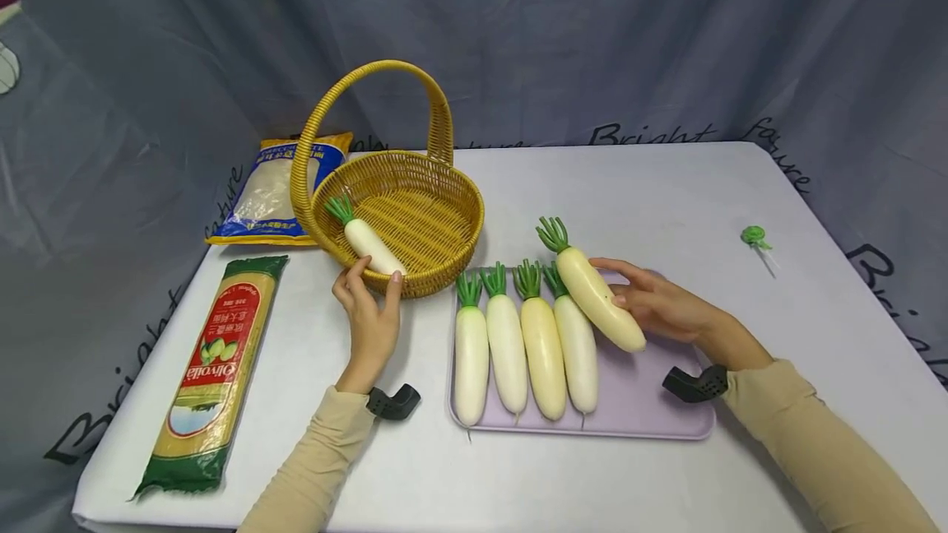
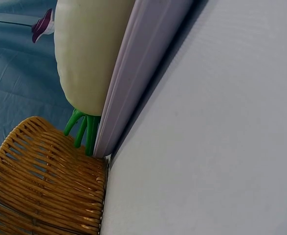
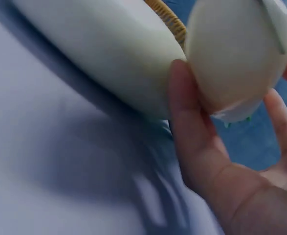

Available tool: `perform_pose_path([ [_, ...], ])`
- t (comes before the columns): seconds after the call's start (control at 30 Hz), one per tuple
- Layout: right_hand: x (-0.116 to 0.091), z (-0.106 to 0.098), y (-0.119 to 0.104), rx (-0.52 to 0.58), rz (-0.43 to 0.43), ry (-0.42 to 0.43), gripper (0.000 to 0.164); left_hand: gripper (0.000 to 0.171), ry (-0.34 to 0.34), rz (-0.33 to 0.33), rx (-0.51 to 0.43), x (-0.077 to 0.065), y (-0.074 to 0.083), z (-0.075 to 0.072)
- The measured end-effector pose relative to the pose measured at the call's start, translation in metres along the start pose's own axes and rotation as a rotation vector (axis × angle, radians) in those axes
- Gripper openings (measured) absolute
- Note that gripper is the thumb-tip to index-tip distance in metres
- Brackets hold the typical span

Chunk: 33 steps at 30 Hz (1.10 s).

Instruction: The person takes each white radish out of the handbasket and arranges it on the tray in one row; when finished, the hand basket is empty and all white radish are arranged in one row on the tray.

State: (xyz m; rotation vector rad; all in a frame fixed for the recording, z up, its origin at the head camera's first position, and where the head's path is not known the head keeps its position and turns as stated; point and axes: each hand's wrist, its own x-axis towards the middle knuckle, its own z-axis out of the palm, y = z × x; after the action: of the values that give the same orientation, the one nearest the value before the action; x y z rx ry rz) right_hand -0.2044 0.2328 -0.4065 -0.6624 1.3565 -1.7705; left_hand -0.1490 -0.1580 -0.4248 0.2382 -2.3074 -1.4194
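My right hand (image 1: pixel 662 303) grips a yellowish-white radish (image 1: pixel 596 294) with green stalks, slanting over the lilac tray (image 1: pixel 652 418). In the right wrist view, the thumb (image 3: pixel 185 98) presses along this radish (image 3: pixel 238 54), with fingers on its other side. Several other white radishes (image 1: pixel 544 352) lie side by side in the tray's left half, tops facing away. My left hand (image 1: pixel 370 323) holds the near rim of the yellow wicker basket (image 1: pixel 437 274), fingertips close by a smaller radish (image 1: pixel 370 245) inside. The left wrist view hides the left hand; basket wall (image 2: pixel 45 191) and tray edge (image 2: pixel 138 63) show.
Behind the basket's left side lies a blue and yellow bag (image 1: pixel 267 192). A long pasta pack (image 1: pixel 215 368) lies at the left of the white table (image 1: pixel 415 475). A green lollipop (image 1: pixel 754 235) is at the far right. Grey curtain (image 1: pixel 563 39) surrounds the table.
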Motion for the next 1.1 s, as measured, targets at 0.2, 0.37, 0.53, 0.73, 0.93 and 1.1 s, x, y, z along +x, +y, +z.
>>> perform_pose_path([
  [0.2, -0.024, 0.002, 0.007, -0.133, 0.036, 0.092, 0.059, 0.05, -0.016, -0.008, -0.006, 0.0, 0.0, -0.002],
  [0.37, -0.036, 0.009, 0.01, -0.297, 0.144, 0.215, 0.059, 0.049, -0.009, -0.011, -0.001, 0.0, 0.0, -0.002],
  [0.53, -0.041, 0.022, 0.013, -0.422, 0.209, 0.297, 0.059, 0.05, -0.023, -0.006, -0.008, 0.001, 0.001, -0.002],
  [0.73, -0.041, 0.04, 0.014, -0.583, 0.214, 0.38, 0.059, 0.049, -0.021, -0.016, -0.002, 0.001, 0.001, -0.003],
  [0.93, -0.037, 0.054, 0.013, -0.686, 0.209, 0.412, 0.058, 0.05, -0.026, -0.014, -0.002, 0.001, 0.0, -0.002],
  [1.1, -0.037, 0.06, 0.013, -0.855, 0.219, 0.435, 0.059, 0.051, -0.027, -0.01, -0.001, 0.001, 0.0, -0.002],
])
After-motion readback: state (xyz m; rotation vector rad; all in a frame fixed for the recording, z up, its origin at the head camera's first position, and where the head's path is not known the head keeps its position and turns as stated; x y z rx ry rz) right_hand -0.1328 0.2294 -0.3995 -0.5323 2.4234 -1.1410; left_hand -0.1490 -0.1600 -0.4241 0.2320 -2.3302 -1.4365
